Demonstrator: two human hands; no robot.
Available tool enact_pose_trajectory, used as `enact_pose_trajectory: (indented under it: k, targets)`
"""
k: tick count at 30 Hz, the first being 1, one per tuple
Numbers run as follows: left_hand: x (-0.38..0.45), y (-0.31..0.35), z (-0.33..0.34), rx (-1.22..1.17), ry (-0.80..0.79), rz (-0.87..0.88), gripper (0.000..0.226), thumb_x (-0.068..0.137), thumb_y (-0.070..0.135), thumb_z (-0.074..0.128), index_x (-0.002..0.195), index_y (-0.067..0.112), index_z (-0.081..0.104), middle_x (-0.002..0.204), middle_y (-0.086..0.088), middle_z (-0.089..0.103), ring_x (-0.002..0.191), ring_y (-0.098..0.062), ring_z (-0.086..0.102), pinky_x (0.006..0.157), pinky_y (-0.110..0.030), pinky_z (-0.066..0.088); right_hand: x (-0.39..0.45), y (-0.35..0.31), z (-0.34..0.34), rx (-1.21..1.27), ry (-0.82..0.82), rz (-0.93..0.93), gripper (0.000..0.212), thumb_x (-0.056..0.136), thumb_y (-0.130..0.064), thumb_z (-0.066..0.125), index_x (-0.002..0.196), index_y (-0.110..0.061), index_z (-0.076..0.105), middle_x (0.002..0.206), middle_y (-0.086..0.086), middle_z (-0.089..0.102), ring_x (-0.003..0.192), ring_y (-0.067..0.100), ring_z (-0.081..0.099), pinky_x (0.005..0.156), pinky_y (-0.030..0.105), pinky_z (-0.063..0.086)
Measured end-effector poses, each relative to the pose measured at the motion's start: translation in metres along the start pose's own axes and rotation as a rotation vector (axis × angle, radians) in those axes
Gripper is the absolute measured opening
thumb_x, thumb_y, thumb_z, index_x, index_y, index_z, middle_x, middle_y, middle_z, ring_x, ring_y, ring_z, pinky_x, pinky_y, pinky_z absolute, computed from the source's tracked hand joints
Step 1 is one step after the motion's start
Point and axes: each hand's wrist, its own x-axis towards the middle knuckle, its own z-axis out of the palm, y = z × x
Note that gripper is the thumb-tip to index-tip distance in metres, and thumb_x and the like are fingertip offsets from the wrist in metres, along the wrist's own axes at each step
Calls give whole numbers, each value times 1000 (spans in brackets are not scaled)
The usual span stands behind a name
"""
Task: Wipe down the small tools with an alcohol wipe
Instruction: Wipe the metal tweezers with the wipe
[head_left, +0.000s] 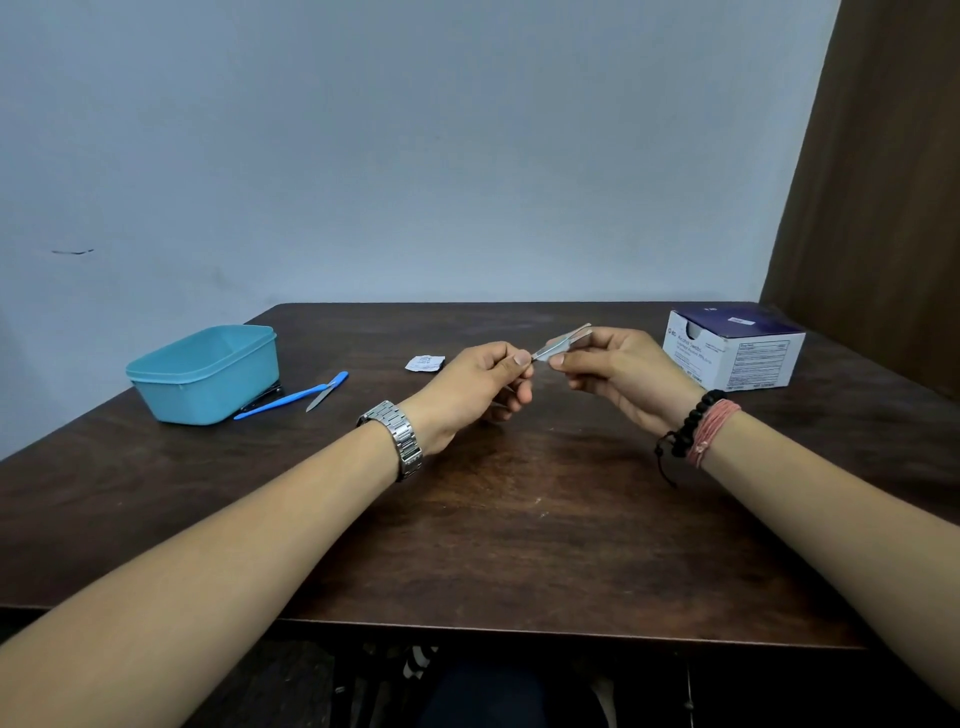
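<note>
Above the middle of the table, both hands hold a slim metal tool (563, 342) that looks like tweezers. My left hand (485, 387) pinches its lower left end between thumb and fingers. My right hand (621, 376) grips its middle, and the upper end sticks out past the fingers. I cannot make out a wipe in either hand. A torn white wipe wrapper (425, 362) lies on the table just left of my left hand. A blue-handled tool (291, 399) and a small metal blade-like tool (321, 399) lie further left.
A teal plastic tub (205, 374) stands at the left of the dark wooden table (519, 519), with a black object (267, 396) at its base. A blue-and-white box of alcohol swabs (735, 349) stands at the back right. A brown curtain (883, 208) hangs at right.
</note>
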Motion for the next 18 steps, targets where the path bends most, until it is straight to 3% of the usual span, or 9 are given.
enact_pose_trajectory:
  k: [8, 13, 18]
  targets:
    - [-2, 1, 1, 156, -20, 55, 29, 103, 28, 40, 79, 17, 53, 62, 4, 60, 54, -6, 51, 54, -16, 43, -2, 4, 4, -37, -57, 27, 24, 78, 4, 72, 102, 5, 68, 87, 8, 67, 74, 11, 59, 62, 19, 50]
    - [-1, 1, 0, 59, -14, -1, 31, 103, 31, 40, 77, 19, 51, 61, 4, 59, 54, -9, 51, 55, -20, 42, -2, -1, 3, -24, -21, -4, 29, 79, 5, 70, 107, 11, 64, 86, 9, 64, 73, 10, 59, 61, 17, 50]
    - [-1, 5, 0, -34, -19, -74, 33, 103, 35, 41, 75, 19, 50, 62, 3, 57, 56, -10, 50, 58, -22, 42, -3, -3, 3, -4, -13, -14, 24, 79, 5, 70, 102, 5, 64, 78, 4, 63, 67, 5, 61, 60, 17, 50]
